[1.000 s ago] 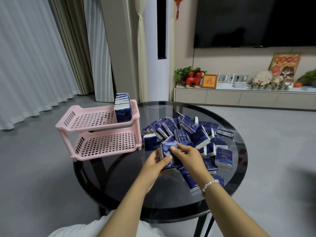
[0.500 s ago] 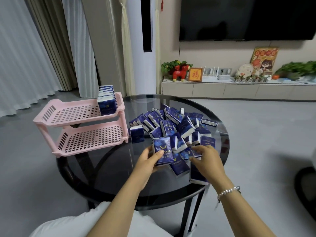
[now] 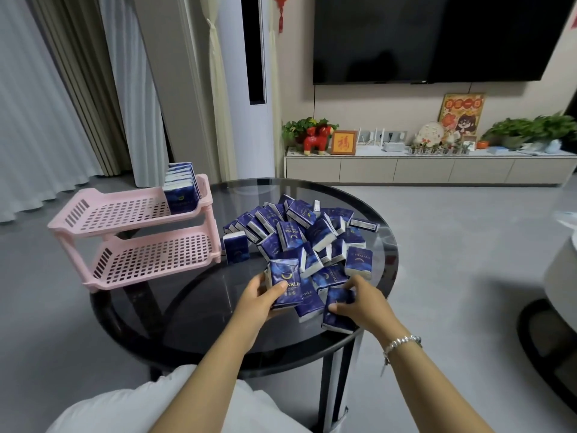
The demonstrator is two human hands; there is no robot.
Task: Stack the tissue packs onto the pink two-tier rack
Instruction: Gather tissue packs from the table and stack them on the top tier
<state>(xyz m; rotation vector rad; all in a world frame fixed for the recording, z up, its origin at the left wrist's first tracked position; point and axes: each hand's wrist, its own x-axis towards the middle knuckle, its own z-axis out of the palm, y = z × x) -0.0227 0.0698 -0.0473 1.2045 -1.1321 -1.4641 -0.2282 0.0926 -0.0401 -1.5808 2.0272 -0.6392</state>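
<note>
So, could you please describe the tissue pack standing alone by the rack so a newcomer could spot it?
Start at the pink rack on the round glass table. Beside its lower tier's right end stands one blue tissue pack, upright and apart from the jumbled pile.

Even, soft indoor light, moderately bright, no hard shadows. Dark glass worktop [image 3: 199, 310] shows faint glare at far rim. Wide-angle bending at edges, curtains [image 3: 37, 120] lean. Slightly soft overall; background ornaments fuzzy.
</note>
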